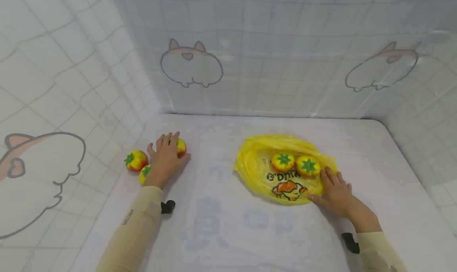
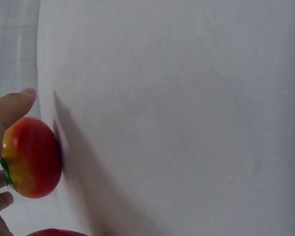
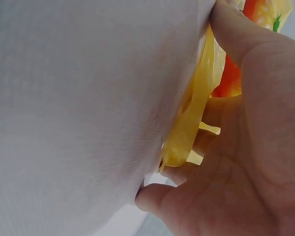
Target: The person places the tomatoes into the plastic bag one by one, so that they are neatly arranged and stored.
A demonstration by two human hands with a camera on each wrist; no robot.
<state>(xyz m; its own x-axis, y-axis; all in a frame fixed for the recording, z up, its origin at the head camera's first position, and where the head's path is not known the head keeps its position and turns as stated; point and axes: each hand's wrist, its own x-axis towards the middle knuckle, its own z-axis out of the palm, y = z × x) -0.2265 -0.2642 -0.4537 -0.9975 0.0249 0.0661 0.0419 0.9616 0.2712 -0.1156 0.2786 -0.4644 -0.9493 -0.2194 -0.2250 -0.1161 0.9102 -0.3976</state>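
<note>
My left hand (image 1: 166, 155) is spread over a red-and-yellow toy persimmon (image 1: 181, 147) on the left of the table. In the left wrist view the thumb stands out beside that persimmon (image 2: 37, 160), whose green leafy top faces the palm. Two more persimmons lie by this hand, one at its left (image 1: 137, 161) and one (image 1: 144, 174) partly hidden by the wrist. My right hand (image 1: 337, 194) rests at the right edge of a yellow plastic bag (image 1: 250, 173), fingers loosely extended. On the bag sit two persimmons, one (image 1: 283, 161) left of the other (image 1: 308, 166).
A white cloth with faint blue print covers the table (image 1: 221, 224). Tiled-pattern curtains with cartoon animals surround it at the back (image 1: 271, 66) and both sides. Black wrist mounts (image 1: 168, 207) show beside both sleeves.
</note>
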